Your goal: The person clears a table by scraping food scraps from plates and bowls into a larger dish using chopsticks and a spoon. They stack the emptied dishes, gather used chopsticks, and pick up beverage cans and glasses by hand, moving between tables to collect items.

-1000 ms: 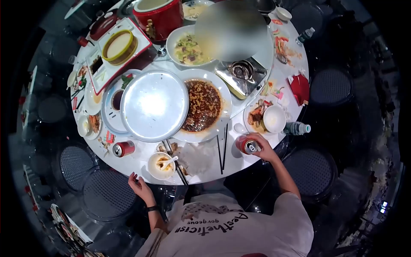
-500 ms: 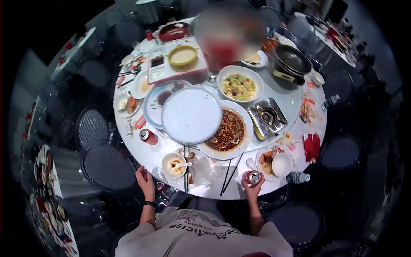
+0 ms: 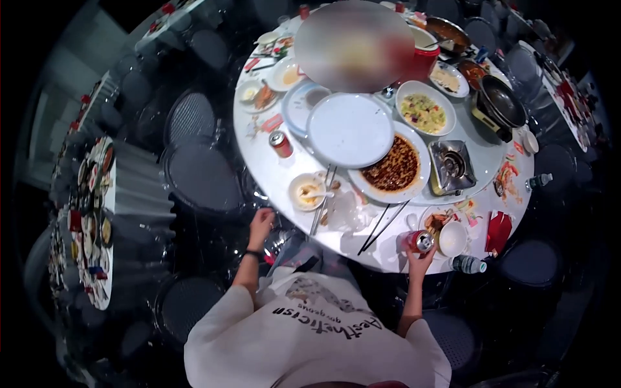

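My right hand (image 3: 422,257) is wrapped round the lower part of a red can (image 3: 417,241) at the table's near edge. Beside it are a white bowl (image 3: 452,239) and a plate with food scraps (image 3: 436,223). My left hand (image 3: 261,224) is off the table's near left edge, with its fingers loosely curled and nothing visible in them. Nearest to it on the table is a small bowl (image 3: 303,199) with a white spoon in it. Black chopsticks (image 3: 385,227) and a crumpled clear plastic sheet (image 3: 349,213) lie between the hands.
The round table (image 3: 281,184) bears a large white lid (image 3: 350,130), a dish of brown sauce (image 3: 396,167), a salad bowl (image 3: 424,111), a metal burner (image 3: 451,166) and a second red can (image 3: 280,144). A bottle (image 3: 469,264) sits at the near right edge. Chairs (image 3: 200,174) stand left.
The view has turned left, so the table appears farther right and higher. My right hand still holds the can, which looks more tilted. My left hand remains beside the table edge.
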Motion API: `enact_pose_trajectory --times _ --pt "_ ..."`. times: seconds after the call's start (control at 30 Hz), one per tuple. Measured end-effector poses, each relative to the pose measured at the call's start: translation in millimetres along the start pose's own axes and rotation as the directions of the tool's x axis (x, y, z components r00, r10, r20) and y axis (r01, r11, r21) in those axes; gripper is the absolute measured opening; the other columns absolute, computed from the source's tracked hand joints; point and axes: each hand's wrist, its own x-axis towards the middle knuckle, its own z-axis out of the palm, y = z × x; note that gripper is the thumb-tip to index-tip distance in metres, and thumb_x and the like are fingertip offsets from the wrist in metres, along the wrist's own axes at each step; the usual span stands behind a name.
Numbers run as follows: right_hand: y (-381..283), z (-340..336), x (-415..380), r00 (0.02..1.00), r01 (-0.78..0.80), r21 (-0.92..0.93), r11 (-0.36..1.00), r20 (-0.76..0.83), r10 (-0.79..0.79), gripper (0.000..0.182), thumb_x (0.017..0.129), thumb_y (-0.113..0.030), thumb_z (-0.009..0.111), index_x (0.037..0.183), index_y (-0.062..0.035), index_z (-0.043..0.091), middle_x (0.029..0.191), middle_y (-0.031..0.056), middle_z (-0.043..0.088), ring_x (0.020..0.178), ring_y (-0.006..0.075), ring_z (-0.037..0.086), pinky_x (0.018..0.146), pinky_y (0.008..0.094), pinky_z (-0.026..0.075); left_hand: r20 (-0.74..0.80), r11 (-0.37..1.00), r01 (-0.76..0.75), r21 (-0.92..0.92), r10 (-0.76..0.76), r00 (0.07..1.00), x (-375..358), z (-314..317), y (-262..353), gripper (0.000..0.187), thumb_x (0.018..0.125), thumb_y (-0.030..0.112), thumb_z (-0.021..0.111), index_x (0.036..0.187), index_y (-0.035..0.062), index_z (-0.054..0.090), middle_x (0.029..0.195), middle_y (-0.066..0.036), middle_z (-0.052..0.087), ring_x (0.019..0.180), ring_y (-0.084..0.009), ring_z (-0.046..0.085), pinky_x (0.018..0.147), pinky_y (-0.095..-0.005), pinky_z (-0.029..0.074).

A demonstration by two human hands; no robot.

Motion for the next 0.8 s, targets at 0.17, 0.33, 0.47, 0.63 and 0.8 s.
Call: enact_pose_trajectory --times 0.17,0.33,0.47,0.63,0.8 --pt "-25.2 -5.8 11.2 0.998 0.041 0.001 0.999 0.042 -0.041 0.078 0.065 -0.002 0.080 0.131 -0.0061 0.038 0.125 0.0094 0.047 0.116 0.0204 0.049 0.097 0.0326 0.040 0.121 0.988 0.146 0.053 -0.151 0.981 48.2 66.2 -8.1 0.033 0.078 0.006 0.060 0.111 0.0024 0.056 0.101 -0.010 0.056 0.097 -0.0257 0.054 0.085 -0.0348 0.043" --pt "-46.2 -13.1 12.8 0.998 0.051 -0.033 0.998 0.025 -0.050 0.077 0.067 0.000 0.079 0.131 -0.0063 0.038 0.126 0.0099 0.047 0.116 0.0213 0.049 0.096 0.0327 0.041 -0.036 0.861 -0.232 0.453 0.277 0.960 57.0 99.7 3.3 0.036 0.074 0.008 0.063 0.109 0.0024 0.057 0.099 -0.012 0.056 0.100 -0.0310 0.051 0.089 -0.0393 0.042" --pt "-50.9 -14.7 2.7 0.999 0.040 -0.068 0.997 -0.026 -0.042 0.077 0.067 -0.001 0.080 0.131 -0.0052 0.037 0.126 0.0101 0.047 0.116 0.0214 0.049 0.097 0.0333 0.041 0.387 0.481 -0.737 0.476 0.638 0.666 54.6 103.4 47.3 0.036 0.071 0.008 0.065 0.107 0.0055 0.059 0.101 -0.011 0.054 0.101 -0.0311 0.049 0.088 -0.0396 0.041" --pt "-39.7 -9.1 -18.7 0.991 -0.011 -0.082 0.997 -0.131 0.000 0.077 0.067 -0.001 0.081 0.131 -0.0027 0.039 0.126 0.0098 0.047 0.116 0.0211 0.049 0.097 0.0330 0.041 0.820 0.181 -0.956 0.230 0.493 0.291 66.9 139.1 82.4 0.023 0.069 0.011 0.068 0.091 0.0065 0.062 0.099 -0.008 0.053 0.098 -0.0287 0.048 0.083 -0.0387 0.042" --pt "-53.2 13.9 -41.7 0.973 -0.060 -0.054 0.997 -0.228 0.047 0.076 0.070 0.001 0.078 0.132 -0.0010 0.035 0.125 0.0110 0.047 0.114 0.0198 0.049 0.096 0.0319 0.040 0.810 0.335 -0.918 0.213 0.465 0.358 76.2 142.1 97.1 0.024 0.070 0.013 0.070 0.090 0.0038 0.062 0.102 -0.010 0.054 0.099 -0.0295 0.048 0.083 -0.0392 0.042"
